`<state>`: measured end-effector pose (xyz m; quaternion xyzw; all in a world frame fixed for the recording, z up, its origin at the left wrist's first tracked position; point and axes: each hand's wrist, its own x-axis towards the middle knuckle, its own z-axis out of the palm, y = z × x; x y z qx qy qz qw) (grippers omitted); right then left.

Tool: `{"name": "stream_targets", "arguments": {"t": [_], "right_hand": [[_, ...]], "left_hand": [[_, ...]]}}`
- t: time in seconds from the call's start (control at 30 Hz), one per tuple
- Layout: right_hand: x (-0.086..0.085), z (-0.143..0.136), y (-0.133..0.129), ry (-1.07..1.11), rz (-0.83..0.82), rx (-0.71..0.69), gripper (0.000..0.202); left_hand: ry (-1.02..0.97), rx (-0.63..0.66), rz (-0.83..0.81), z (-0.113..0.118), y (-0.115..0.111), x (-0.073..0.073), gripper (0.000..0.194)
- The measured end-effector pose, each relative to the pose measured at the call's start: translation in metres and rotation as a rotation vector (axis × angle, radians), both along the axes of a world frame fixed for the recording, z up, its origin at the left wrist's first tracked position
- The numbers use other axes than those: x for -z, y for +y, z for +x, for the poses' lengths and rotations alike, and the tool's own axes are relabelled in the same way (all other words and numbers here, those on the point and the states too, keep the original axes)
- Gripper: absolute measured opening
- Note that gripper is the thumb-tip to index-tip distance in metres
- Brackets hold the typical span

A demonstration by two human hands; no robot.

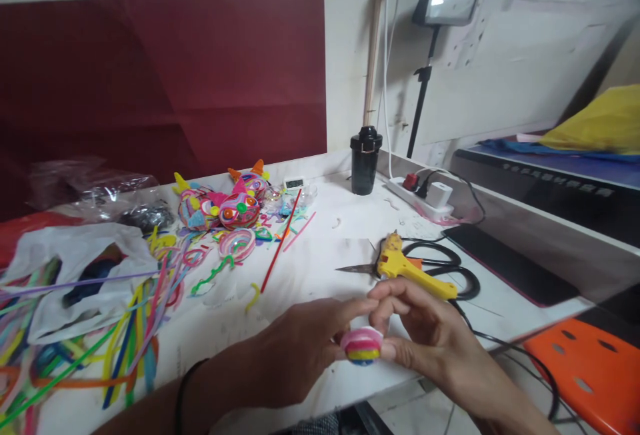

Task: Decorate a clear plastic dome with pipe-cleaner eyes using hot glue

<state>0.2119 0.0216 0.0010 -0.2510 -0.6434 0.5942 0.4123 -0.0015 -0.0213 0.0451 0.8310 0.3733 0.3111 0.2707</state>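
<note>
Between my two hands, just over the table's front edge, is a small rounded craft piece banded in pink, yellow and blue, seemingly coiled from fuzzy pipe cleaners. My left hand pinches its left side with thumb and fingers. From the right, the thumb of my right hand presses against it, with the fingers curled above. Right behind my right hand lies a yellow glue gun, resting on black-handled scissors whose blades point left. A red pipe cleaner lies on the table beyond my left hand.
Many loose pipe cleaners and a white plastic bag cover the left side. Colourful animal-like figures sit at the back. A black cup, a power strip and a dark phone-like slab are to the right. An orange stool stands below.
</note>
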Motion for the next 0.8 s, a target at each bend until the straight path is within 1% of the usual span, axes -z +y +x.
{"name": "stream_targets", "arguments": {"t": [0.17, 0.33, 0.47, 0.67, 0.8], "right_hand": [[-0.006, -0.004, 0.005, -0.011, -0.016, 0.018, 0.028], [-0.011, -0.015, 0.014, -0.017, -0.003, 0.007, 0.024], [-0.019, -0.03, 0.023, 0.009, -0.02, -0.046, 0.024], [-0.037, -0.055, 0.033, 0.047, -0.062, -0.159, 0.031], [-0.039, -0.07, 0.039, 0.04, -0.073, -0.22, 0.036]], "left_hand": [[0.048, -0.019, 0.09, -0.001, 0.005, -0.006, 0.046], [0.093, -0.01, 0.049, -0.013, 0.011, -0.006, 0.051], [0.055, -0.058, 0.067, -0.03, 0.013, 0.002, 0.049], [-0.006, -0.206, 0.019, -0.056, 0.008, 0.015, 0.048], [-0.035, -0.29, -0.029, -0.069, 0.003, 0.021, 0.046]]}}
